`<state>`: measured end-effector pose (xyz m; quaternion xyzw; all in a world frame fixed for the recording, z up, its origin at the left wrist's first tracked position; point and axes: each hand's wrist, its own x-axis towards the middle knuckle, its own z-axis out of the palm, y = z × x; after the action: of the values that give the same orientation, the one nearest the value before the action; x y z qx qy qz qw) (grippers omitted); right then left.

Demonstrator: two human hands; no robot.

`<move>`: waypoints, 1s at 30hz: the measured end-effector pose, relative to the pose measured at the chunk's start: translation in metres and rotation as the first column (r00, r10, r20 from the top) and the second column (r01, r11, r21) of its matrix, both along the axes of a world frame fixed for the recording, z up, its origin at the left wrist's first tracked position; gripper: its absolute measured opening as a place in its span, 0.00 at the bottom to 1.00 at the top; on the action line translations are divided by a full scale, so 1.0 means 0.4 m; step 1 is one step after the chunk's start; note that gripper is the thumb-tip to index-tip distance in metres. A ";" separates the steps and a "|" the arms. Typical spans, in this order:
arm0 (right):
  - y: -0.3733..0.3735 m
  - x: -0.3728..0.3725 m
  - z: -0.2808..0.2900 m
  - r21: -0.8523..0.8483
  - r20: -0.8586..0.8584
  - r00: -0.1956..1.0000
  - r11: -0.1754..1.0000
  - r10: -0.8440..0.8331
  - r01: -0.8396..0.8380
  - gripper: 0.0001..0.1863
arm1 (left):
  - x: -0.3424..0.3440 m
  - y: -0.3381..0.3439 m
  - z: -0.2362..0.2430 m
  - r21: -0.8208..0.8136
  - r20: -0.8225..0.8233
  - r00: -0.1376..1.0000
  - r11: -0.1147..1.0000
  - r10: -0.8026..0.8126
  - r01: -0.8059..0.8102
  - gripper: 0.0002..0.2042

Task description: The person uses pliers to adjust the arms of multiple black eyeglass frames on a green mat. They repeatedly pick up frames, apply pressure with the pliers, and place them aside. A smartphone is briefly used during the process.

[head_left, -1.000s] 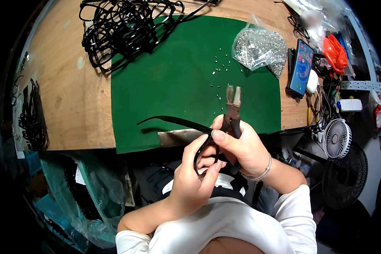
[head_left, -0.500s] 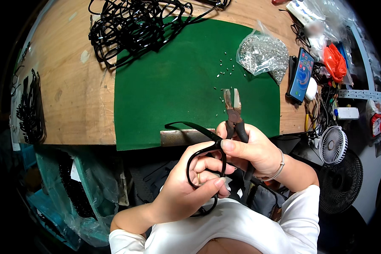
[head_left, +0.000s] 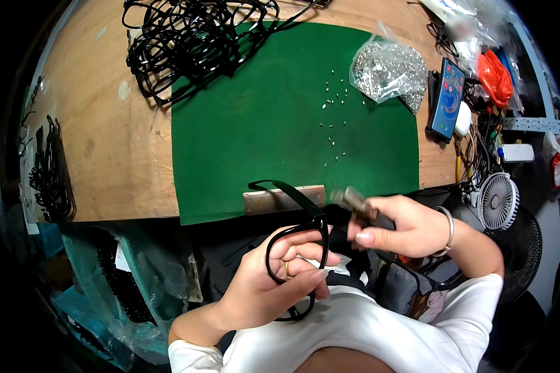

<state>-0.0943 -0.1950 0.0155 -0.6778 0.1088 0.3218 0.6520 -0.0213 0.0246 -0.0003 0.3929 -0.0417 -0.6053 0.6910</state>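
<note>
My left hand (head_left: 274,280) holds a black eyeglass frame (head_left: 317,221) by its rim, with one temple arm sticking out over the green mat's front edge. To its upper right, my right hand (head_left: 410,227) grips a pair of pliers (head_left: 367,208), their jaws blurred by motion and pointing up-left. A ridged metal strip (head_left: 264,201) lies at the mat's front edge. Small silvery pieces (head_left: 331,124) are scattered over the green mat (head_left: 230,143), below a clear bag full of similar bits (head_left: 386,71).
A heap of black frames (head_left: 193,50) sits at the upper left, another dark bundle (head_left: 46,174) at the wooden table's left (head_left: 106,155). On the right are a phone on a holder (head_left: 445,99), cables, a red bag (head_left: 493,78) and fans (head_left: 498,202). Crates (head_left: 137,273) stand below the table.
My right hand has let go of the frame and moved right, tilting and lowering the pliers. My left hand still holds the frame, now showing more of its rim.
</note>
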 end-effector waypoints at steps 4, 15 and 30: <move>-0.002 0.030 0.043 -0.076 -0.118 0.950 0.951 0.289 -0.298 0.20 | 0.000 0.004 0.000 -0.004 0.005 1.000 1.000 -0.006 0.006 0.20; 0.020 0.038 0.036 -0.471 0.047 0.931 0.830 0.361 -0.299 0.13 | -0.016 -0.010 0.002 0.051 0.029 0.999 0.998 0.032 -0.034 0.20; -0.037 0.010 -0.125 -0.569 0.362 0.906 0.821 0.217 0.031 0.17 | 0.002 -0.043 0.038 0.072 -0.036 0.998 0.996 0.050 -0.047 0.21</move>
<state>-0.0901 -0.2097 -0.0345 -0.8962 0.0250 0.1573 0.4141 -0.0205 0.0074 0.0149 0.4065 0.0025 -0.5967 0.6919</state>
